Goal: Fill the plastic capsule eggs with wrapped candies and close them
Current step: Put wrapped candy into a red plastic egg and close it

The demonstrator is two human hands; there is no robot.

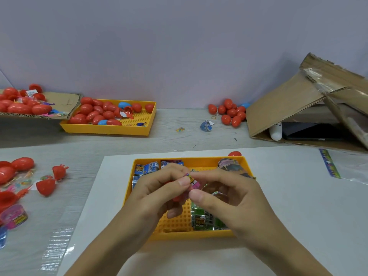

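Above the near yellow tray, one wrapped candy pinched between left hand and right hand; two hands, two trays.

Both forearms extend forward and converge at centre. The left hand and right hand meet fingertip to fingertip, fingers curled, thumbs forward in a pinching grip.

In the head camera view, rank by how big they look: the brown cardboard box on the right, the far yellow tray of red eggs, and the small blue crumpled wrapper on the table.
1. Brown cardboard box
2. Far yellow plastic tray, though nearness to the camera may skew the comparison with the box
3. Small blue crumpled wrapper, clearly smallest
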